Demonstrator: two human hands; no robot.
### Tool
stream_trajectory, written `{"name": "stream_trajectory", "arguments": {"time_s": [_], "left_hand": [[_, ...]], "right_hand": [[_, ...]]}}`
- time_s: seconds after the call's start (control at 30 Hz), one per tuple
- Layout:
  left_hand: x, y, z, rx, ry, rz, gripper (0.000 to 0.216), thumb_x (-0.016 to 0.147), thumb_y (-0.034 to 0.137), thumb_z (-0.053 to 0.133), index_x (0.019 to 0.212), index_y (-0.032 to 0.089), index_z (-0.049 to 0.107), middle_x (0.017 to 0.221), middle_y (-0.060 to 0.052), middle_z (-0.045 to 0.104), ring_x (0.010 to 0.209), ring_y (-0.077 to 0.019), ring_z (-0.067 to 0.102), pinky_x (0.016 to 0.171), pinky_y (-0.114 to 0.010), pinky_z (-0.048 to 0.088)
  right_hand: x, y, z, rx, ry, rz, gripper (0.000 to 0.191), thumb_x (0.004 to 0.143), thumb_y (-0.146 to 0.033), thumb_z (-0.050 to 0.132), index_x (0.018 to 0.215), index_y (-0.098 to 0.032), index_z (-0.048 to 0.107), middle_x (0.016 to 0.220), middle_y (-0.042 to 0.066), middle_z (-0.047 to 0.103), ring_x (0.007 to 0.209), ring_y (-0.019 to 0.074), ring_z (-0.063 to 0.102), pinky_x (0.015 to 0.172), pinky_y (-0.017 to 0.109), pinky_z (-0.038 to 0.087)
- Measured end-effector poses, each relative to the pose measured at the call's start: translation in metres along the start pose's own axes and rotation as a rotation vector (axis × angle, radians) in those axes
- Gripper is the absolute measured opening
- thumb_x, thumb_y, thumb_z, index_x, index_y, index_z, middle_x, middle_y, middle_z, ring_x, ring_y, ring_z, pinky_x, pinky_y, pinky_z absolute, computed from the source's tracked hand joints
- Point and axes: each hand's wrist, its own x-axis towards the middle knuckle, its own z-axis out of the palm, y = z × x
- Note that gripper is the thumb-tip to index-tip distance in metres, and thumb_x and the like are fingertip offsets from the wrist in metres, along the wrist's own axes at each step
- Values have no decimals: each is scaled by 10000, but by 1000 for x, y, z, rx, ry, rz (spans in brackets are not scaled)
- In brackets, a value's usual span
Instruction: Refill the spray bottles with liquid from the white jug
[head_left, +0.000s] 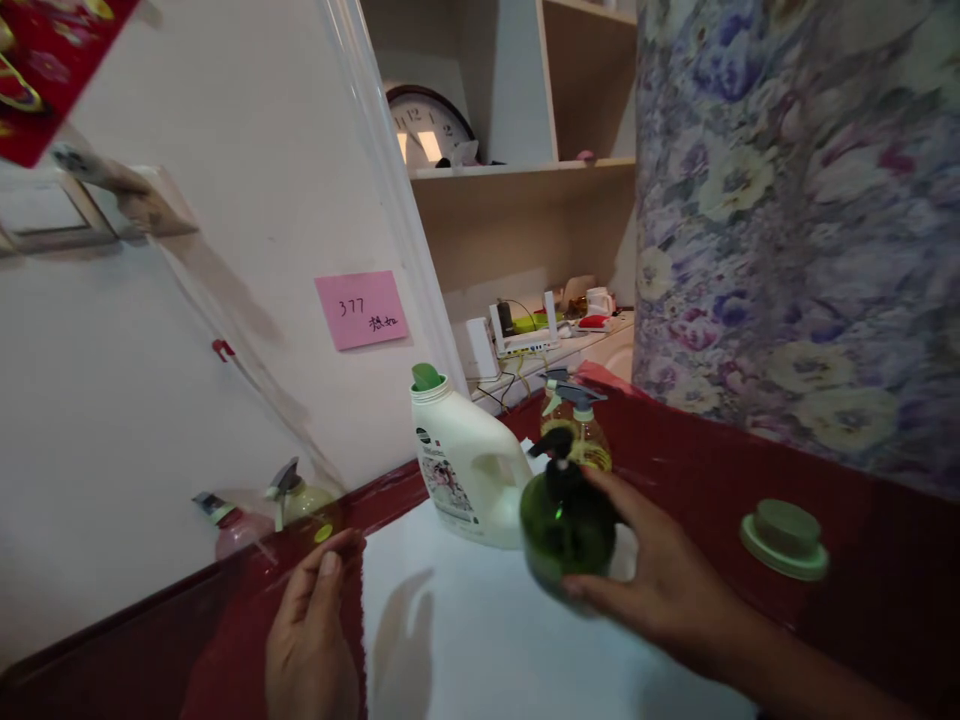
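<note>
My right hand (652,580) is closed round a dark green pump bottle (566,525) with a black pump head, held over the white sheet. Just behind the bottle stands a large pale detergent jug (472,465), its cap off and a green spout showing in its neck. To the right, the jug's green cap (784,540) rests on the dark red tabletop. My left hand (319,625) hovers at the sheet's left edge, its fingers stretched out together and nothing visible in them.
Against the wall at left stand a pink spray bottle (240,530) and a yellowish spray bottle (311,505). More spray bottles (592,435) are behind the pump bottle. A white router (525,335) sits at the back, and a floral curtain (795,240) hangs at right.
</note>
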Motion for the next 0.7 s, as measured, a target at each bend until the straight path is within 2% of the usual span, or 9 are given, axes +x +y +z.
{"name": "stream_trajectory", "arguments": {"time_s": [0.13,0.27,0.47,0.7], "left_hand": [[3,-5,2,-31,15,2,429,824,565,653,1074,227,735,1061,-43,761,1029,-246,693,1011,-408,511],[2,0,4,17,11,28,343,815,507,655,979,219,741,969,-46,766,952,-250,706,954,-411,554],[4,1,7,86,32,128,269,827,478,633,860,227,724,861,-44,766,871,-251,710,900,-426,583],[6,-8,7,17,24,112,205,825,421,662,858,228,722,857,-38,775,831,-244,722,828,-411,608]], "right_hand": [[0,39,-37,-231,217,84,795,759,-473,765,1451,-233,454,1396,140,570,1233,343,591,1048,520,497],[4,74,-55,-393,277,110,758,777,-480,717,1443,-240,443,1371,119,575,1231,331,578,1058,514,478],[6,109,-53,-453,325,161,743,795,-492,675,1442,-218,434,1385,132,559,1261,334,557,1047,489,481],[9,134,-47,-422,353,185,744,820,-511,644,1451,-192,413,1422,152,533,1309,323,527,1087,485,454]]}}
